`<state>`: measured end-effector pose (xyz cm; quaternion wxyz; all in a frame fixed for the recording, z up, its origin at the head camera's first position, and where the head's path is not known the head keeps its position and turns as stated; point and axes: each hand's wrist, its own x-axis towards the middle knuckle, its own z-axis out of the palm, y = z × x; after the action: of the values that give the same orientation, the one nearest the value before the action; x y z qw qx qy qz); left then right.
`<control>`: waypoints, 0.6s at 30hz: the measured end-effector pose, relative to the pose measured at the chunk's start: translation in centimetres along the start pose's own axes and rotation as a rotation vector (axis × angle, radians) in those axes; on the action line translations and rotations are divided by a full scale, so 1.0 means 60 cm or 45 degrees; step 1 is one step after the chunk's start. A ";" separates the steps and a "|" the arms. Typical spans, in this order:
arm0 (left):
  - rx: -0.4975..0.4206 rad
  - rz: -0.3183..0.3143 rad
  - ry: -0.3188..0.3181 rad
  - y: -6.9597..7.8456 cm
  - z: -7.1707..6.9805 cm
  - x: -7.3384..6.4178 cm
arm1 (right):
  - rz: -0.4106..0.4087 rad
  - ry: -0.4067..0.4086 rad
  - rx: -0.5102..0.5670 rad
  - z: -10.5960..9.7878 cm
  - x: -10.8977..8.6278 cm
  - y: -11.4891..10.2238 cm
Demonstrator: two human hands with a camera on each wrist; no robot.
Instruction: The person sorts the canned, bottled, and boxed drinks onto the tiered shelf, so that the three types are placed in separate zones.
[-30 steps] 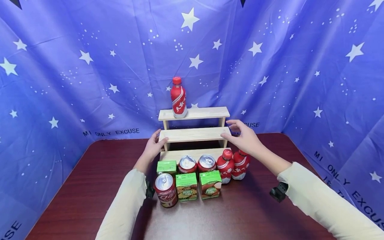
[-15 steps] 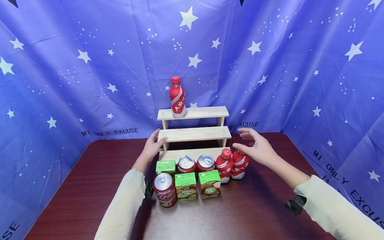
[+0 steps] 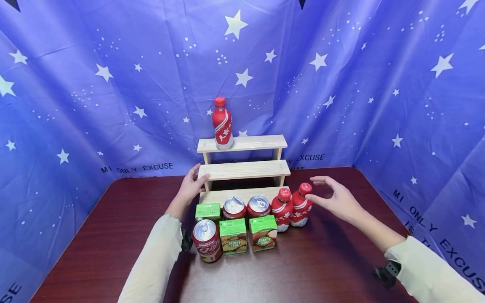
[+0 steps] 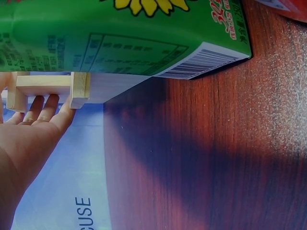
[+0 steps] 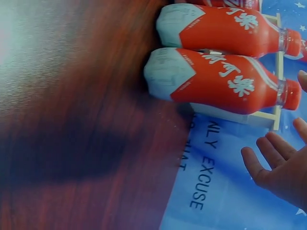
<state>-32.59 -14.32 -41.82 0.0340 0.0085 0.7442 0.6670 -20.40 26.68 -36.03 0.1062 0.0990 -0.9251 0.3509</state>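
Observation:
My left hand [image 3: 188,186] holds the left end of a stepped wooden shelf [image 3: 244,170], its thumb on top of the middle board. In the left wrist view its fingers curl against the shelf frame [image 4: 44,82]. My right hand [image 3: 338,201] is spread beside the cap of the rightmost red cola bottle [image 3: 300,210], thumb near the bottle's neck. The right wrist view shows this bottle [image 5: 216,81] standing beside a second red bottle [image 5: 225,28], with my right fingers apart and nothing between them. Another red bottle [image 3: 222,126] stands upright on the top board, left of its middle.
In front of the shelf stand two green juice cartons [image 3: 233,242], a red can [image 3: 207,242], two more cans [image 3: 259,206] and a third green carton [image 3: 208,210] behind. A blue star-print curtain [image 3: 151,84] surrounds the dark red wooden table [image 3: 132,219].
My right hand has moved from the right end of the middle board, down and to the right, to the rightmost bottle's cap. The left hand stays on the shelf.

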 end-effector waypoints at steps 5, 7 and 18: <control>0.011 0.000 0.006 0.001 -0.001 0.000 | 0.020 -0.010 -0.009 0.006 -0.012 0.018; 0.002 -0.002 0.002 0.000 -0.001 0.000 | 0.026 -0.016 -0.008 0.010 -0.016 0.026; -0.019 0.002 -0.001 0.000 0.001 0.000 | 0.025 -0.020 0.081 0.041 -0.039 0.059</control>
<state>-32.59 -14.25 -41.82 0.0339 0.0092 0.7391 0.6727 -19.40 27.87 -40.69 0.0924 0.0961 -0.9152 0.3804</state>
